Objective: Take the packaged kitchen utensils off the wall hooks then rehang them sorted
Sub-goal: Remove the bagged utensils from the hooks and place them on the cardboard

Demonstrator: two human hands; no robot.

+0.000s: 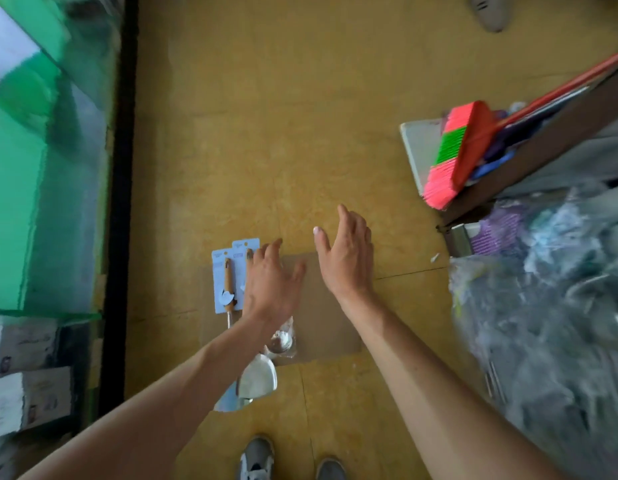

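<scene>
The packaged utensils are lying on the floor (266, 133), side by side at the left edge of a flat cardboard sheet (321, 317); the leftmost pack (222, 282) is showing a pale backing card and a wooden handle, and a second pack (245, 244) is lying just beside it, largely hidden; their metal heads (257, 377) are pointing toward the person's shoes (257, 459), and a clear-wrapped round head (281, 339) is lying on the cardboard near the wrist.

The left hand (271, 285) is reaching palm-down over the second pack; its grip is spread, fingers straight and fanned, and whether they are pressing the card cannot be told. The right hand (347, 258) is hovering over the far edge of the cardboard, well apart from the packs; its grip is also spread, thumb out, holding nothing.

A broom (456, 154) with pink and green bristles is leaning at the right; plastic-wrapped goods (543, 306) are piling up below it; a green glass-fronted case (40, 185) is standing along the left.
</scene>
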